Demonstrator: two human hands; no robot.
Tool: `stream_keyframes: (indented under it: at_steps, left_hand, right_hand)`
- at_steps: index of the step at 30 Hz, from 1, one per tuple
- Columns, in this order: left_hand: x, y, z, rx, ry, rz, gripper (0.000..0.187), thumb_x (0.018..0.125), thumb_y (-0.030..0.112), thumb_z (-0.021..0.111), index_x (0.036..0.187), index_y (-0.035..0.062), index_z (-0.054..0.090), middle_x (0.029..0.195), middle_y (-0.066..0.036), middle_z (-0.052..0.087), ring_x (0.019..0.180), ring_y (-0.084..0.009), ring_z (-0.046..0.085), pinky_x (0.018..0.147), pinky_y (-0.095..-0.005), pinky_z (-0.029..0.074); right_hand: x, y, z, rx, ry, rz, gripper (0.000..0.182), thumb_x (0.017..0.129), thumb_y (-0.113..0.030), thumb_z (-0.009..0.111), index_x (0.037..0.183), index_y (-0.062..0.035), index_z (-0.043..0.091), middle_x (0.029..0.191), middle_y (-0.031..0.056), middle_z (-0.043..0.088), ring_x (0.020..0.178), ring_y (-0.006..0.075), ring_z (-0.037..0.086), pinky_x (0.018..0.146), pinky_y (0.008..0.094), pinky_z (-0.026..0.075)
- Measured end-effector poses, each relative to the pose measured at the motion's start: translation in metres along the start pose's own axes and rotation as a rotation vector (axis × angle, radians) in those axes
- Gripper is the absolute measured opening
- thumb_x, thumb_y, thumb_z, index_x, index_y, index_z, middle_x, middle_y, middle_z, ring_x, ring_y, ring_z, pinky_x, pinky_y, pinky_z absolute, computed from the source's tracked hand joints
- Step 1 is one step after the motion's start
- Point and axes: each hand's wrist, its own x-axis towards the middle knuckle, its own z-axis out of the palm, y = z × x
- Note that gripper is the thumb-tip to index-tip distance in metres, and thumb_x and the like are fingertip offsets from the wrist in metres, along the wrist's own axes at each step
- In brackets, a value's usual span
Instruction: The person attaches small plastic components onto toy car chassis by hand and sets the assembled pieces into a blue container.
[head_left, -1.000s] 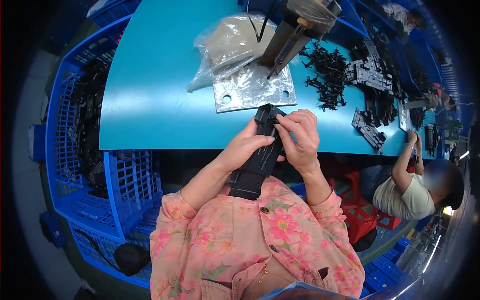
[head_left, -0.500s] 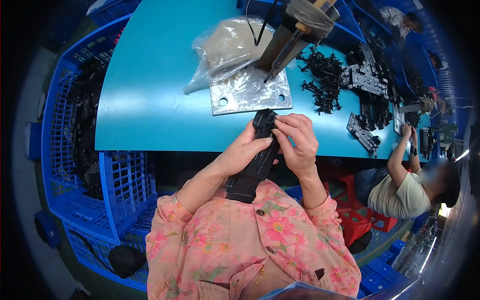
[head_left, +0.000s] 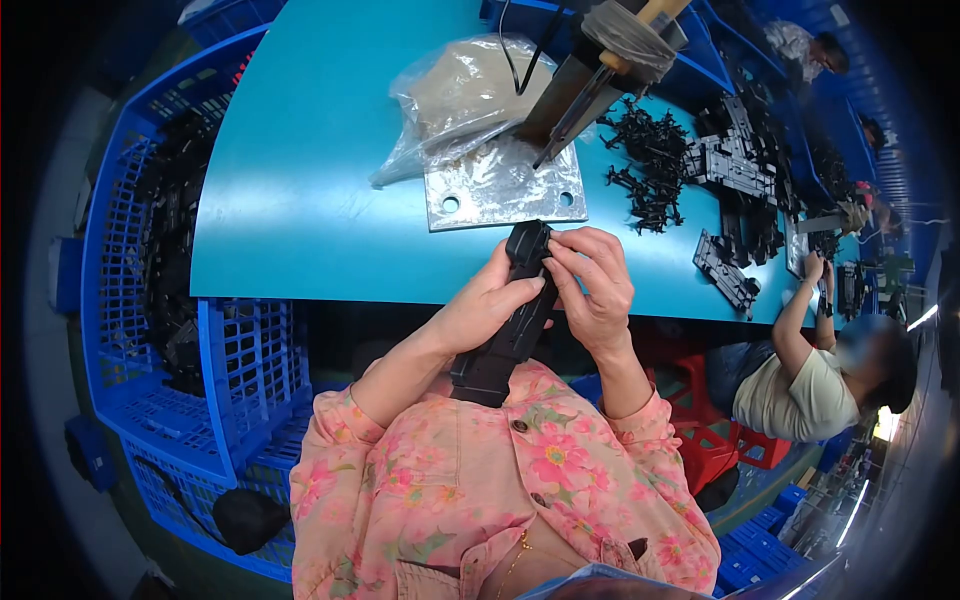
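Note:
A long black plastic part [head_left: 490, 368] slants from my chest up to the table's front edge. My left hand [head_left: 490, 305] is wrapped around its middle from the left, with the thumb lying across its face. At the upper end, my right hand [head_left: 594, 285] pinches at the side of the part with thumb and fingers. Whether a small piece sits between those right fingertips is hidden. Just beyond the part's top end lies a metal plate [head_left: 500, 205] with round holes, the base of a bench press-like tool [head_left: 580, 100] with a thin rod pointing down.
Small black pieces [head_left: 645, 150] lie heaped on the blue-green table [head_left: 300, 230], near grey-black plastic parts [head_left: 730, 165]. A clear plastic bag [head_left: 470, 90] rests behind the plate. Blue crates [head_left: 215, 390] with black parts stand left. A co-worker [head_left: 800, 390] sits at right by red stools [head_left: 705, 450].
The camera view has shifted very slightly. Both hands keep their places on the black part, with no other visible change.

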Motion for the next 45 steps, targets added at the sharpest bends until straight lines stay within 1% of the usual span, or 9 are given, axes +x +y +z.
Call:
stream_keyframes:
  at_steps: [11, 17, 20, 26, 31, 38, 39, 42, 45]
  left_hand:
    - [0.000, -0.005, -0.001, 0.033, -0.003, -0.011, 0.040, 0.089, 0.009, 0.043, 0.126, 0.0042, 0.027, 0.111, -0.009, 0.047, 0.086, -0.0146, 0.058, 0.073, -0.0326, 0.055]
    - [-0.001, -0.003, -0.003, 0.087, 0.030, 0.010, 0.042, 0.089, 0.009, 0.044, 0.127, 0.0040, 0.027, 0.107, -0.009, 0.049, 0.085, -0.0139, 0.058, 0.069, -0.0277, 0.052]
    - [0.002, -0.010, -0.006, 0.097, 0.029, 0.117, 0.040, 0.086, 0.012, 0.047, 0.122, 0.0015, 0.031, 0.099, -0.008, 0.051, 0.081, -0.0100, 0.054, 0.068, -0.0239, 0.048]
    - [0.001, 0.006, -0.014, -0.030, 0.105, 0.070, 0.030, 0.088, 0.023, 0.055, 0.109, 0.0037, 0.048, 0.093, -0.001, 0.053, 0.081, -0.0052, 0.052, 0.067, -0.0190, 0.044]
    - [0.002, -0.006, -0.023, -0.083, 0.228, -0.022, 0.030, 0.088, 0.030, 0.055, 0.103, 0.0041, 0.051, 0.078, 0.000, 0.058, 0.059, -0.0055, 0.056, 0.050, -0.0186, 0.045]
    - [-0.004, 0.000, -0.021, -0.060, 0.230, -0.047, 0.031, 0.087, 0.030, 0.055, 0.103, 0.0035, 0.050, 0.078, -0.003, 0.060, 0.059, -0.0066, 0.058, 0.049, -0.0193, 0.047]
    - [-0.004, 0.000, -0.022, -0.057, 0.230, -0.045, 0.032, 0.087, 0.030, 0.055, 0.103, 0.0034, 0.050, 0.078, -0.003, 0.060, 0.059, -0.0067, 0.058, 0.049, -0.0195, 0.047]
    - [-0.004, -0.002, -0.024, -0.053, 0.243, -0.045, 0.031, 0.087, 0.030, 0.056, 0.102, 0.0033, 0.050, 0.077, -0.003, 0.060, 0.059, -0.0067, 0.058, 0.049, -0.0195, 0.047]
    - [-0.003, -0.002, -0.022, -0.049, 0.244, -0.023, 0.030, 0.087, 0.030, 0.056, 0.101, 0.0033, 0.051, 0.077, -0.003, 0.059, 0.058, -0.0061, 0.057, 0.049, -0.0191, 0.046]
  right_hand:
    - [0.000, 0.006, -0.003, 0.069, -0.017, -0.031, 0.019, 0.065, 0.000, 0.069, 0.083, -0.0013, 0.063, 0.087, 0.0072, 0.063, 0.081, 0.0236, 0.057, 0.073, 0.0342, 0.042]
    - [-0.001, 0.001, 0.003, -0.046, -0.036, -0.024, 0.019, 0.065, 0.000, 0.068, 0.084, -0.0020, 0.064, 0.087, 0.0068, 0.061, 0.082, 0.0235, 0.056, 0.075, 0.0343, 0.041]
    - [-0.005, 0.002, 0.005, 0.029, -0.035, 0.083, 0.021, 0.066, 0.000, 0.068, 0.086, -0.0021, 0.064, 0.088, 0.0065, 0.061, 0.083, 0.0239, 0.055, 0.076, 0.0344, 0.040]
    - [0.001, -0.009, 0.011, -0.002, -0.053, -0.008, 0.023, 0.068, 0.000, 0.065, 0.092, -0.0023, 0.063, 0.091, 0.0072, 0.060, 0.085, 0.0245, 0.054, 0.078, 0.0356, 0.039]
    - [0.004, -0.003, 0.002, 0.116, -0.294, 0.071, 0.031, 0.071, -0.001, 0.061, 0.102, -0.0042, 0.062, 0.113, 0.0135, 0.052, 0.104, 0.0316, 0.045, 0.090, 0.0401, 0.036]
    - [-0.008, 0.017, -0.014, 0.303, -0.388, 0.296, 0.032, 0.075, -0.004, 0.063, 0.107, -0.0048, 0.062, 0.115, 0.0136, 0.049, 0.110, 0.0266, 0.045, 0.092, 0.0348, 0.036]
    - [-0.011, 0.016, -0.011, 0.356, -0.320, 0.331, 0.030, 0.074, -0.005, 0.066, 0.104, -0.0036, 0.063, 0.105, 0.0111, 0.053, 0.100, 0.0211, 0.051, 0.084, 0.0299, 0.041]
    - [-0.013, 0.009, -0.013, 0.360, -0.320, 0.415, 0.029, 0.072, -0.004, 0.067, 0.101, -0.0034, 0.064, 0.096, 0.0099, 0.058, 0.088, 0.0222, 0.054, 0.076, 0.0298, 0.043]
    - [-0.014, 0.005, -0.005, 0.324, -0.282, 0.357, 0.027, 0.072, -0.003, 0.068, 0.098, -0.0025, 0.064, 0.085, 0.0092, 0.060, 0.078, 0.0203, 0.056, 0.067, 0.0284, 0.044]
